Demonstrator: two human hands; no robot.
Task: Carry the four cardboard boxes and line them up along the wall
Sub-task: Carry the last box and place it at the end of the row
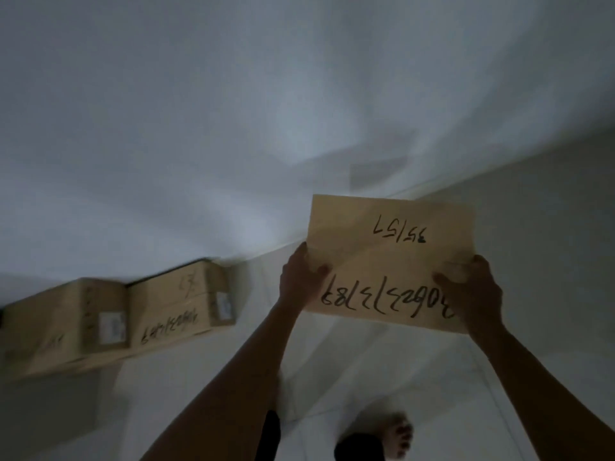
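Observation:
I hold a brown cardboard box with black handwritten numbers on top, out in front of me above the floor, close to the white wall. My left hand grips its left edge and my right hand grips its right edge. Two more cardboard boxes stand side by side against the wall at the left: the nearer one and the further left one, both with white labels. They touch each other. A gap of bare floor lies between them and the held box.
Pale tiled floor meets the wall along a slanting line. My bare foot shows at the bottom. The room is dim and the picture is blurred.

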